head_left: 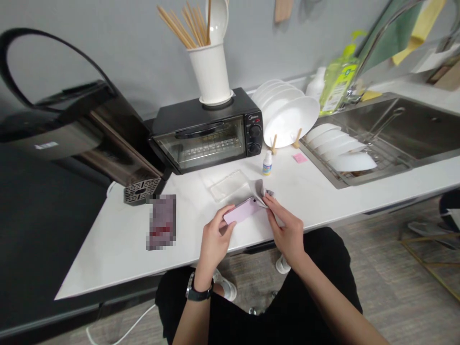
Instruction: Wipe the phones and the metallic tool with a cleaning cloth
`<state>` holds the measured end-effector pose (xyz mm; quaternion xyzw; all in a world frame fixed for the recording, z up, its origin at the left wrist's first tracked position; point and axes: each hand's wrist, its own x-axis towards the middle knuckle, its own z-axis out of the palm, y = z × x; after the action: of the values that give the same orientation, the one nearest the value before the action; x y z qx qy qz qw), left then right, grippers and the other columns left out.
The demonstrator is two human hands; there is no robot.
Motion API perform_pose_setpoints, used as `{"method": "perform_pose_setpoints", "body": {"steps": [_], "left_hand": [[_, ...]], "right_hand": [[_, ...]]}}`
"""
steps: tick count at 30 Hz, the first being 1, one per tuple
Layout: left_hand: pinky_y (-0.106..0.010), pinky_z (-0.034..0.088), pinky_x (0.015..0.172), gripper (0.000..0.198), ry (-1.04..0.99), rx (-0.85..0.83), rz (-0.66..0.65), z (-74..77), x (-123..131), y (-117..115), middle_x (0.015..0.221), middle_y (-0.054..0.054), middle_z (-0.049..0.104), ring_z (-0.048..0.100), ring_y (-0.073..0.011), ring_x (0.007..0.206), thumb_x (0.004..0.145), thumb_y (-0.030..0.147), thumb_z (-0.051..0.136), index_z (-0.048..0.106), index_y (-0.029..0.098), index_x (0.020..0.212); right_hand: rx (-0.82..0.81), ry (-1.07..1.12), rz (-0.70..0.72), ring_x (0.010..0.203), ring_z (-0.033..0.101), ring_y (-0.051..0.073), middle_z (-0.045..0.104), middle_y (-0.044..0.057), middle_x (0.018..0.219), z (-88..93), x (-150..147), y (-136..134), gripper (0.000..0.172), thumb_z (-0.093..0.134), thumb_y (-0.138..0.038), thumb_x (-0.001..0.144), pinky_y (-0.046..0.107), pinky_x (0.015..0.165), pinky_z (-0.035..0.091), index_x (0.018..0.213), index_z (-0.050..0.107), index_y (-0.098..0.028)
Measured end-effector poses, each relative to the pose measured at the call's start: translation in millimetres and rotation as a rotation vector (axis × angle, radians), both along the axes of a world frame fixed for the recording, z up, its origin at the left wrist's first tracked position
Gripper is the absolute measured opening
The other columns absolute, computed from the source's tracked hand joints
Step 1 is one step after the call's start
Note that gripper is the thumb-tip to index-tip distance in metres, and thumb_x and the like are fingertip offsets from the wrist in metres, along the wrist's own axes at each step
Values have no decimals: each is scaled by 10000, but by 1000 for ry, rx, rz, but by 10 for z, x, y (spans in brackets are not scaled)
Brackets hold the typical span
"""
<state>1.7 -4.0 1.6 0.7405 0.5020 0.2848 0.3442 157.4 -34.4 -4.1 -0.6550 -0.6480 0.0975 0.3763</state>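
Observation:
My left hand (214, 239) grips the near end of a pink phone (243, 211), holding it just above the white counter (118, 239). My right hand (285, 229) pinches a grey cloth (259, 190) against the phone's far end. A clear phone case (227, 184) lies on the counter just beyond the phone. A small dropper bottle (267, 163) stands upright behind the cloth.
A black toaster oven (206, 132) carries a white utensil holder (211, 72) with chopsticks. White plates (287, 112) stand in a rack, beside a steel sink (406, 127) holding more plates. A green soap bottle (339, 79), a pink note (299, 157) and a blurred card (161, 221) are nearby.

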Motion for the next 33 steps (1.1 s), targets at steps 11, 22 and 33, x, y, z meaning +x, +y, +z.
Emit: {"method": "perform_pose_setpoints", "body": {"steps": [11,22,33], "left_hand": [[-321,415,673,271,133,68,36,-175,-196,10,800,15,575,522,-176,735,741,223,284,520,272,864],[-278,384,755,306,22,52,14,-38,-78,-19,990,66,510,480,-149,864,756,249,284,399,309,1034],[-255,389,573,228,294,123,14,-190,-226,-15,603,-14,552,486,-143,564,724,186,314,528,212,650]], "right_hand": [[6,-301,422,1105,156,111,238,-129,1173,25,-501,-25,415,224,-165,762,336,954,213,1150,184,-308],[28,-214,86,1107,165,154,248,-65,1190,18,76,168,387,282,-204,749,371,936,209,1133,266,-244],[139,-184,374,1073,258,148,352,-74,1134,18,-533,-45,413,363,-236,707,354,913,270,1112,298,-284]]}}
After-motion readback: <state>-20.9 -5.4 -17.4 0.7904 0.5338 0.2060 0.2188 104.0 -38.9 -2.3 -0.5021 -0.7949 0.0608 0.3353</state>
